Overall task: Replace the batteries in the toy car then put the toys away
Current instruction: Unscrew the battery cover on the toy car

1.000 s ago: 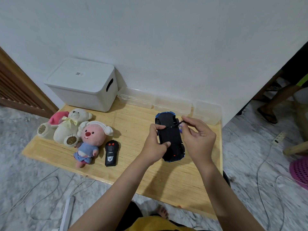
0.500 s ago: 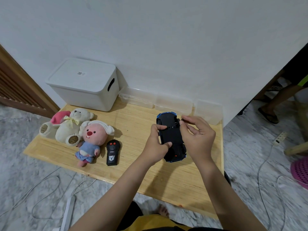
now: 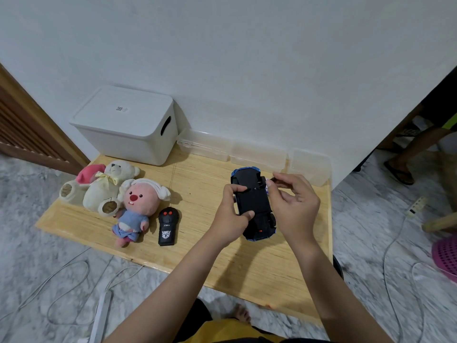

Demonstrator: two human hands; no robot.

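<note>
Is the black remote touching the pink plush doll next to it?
Apart. The head view shows a strip of bare wooden table between the black remote and the pink plush doll to its left.

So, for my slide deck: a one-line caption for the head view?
Left hand steadies an upturned toy car while right hand works a small screwdriver.

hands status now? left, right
Left hand: grips the upturned toy car.
Right hand: pinches a small screwdriver against the car's underside.
</note>
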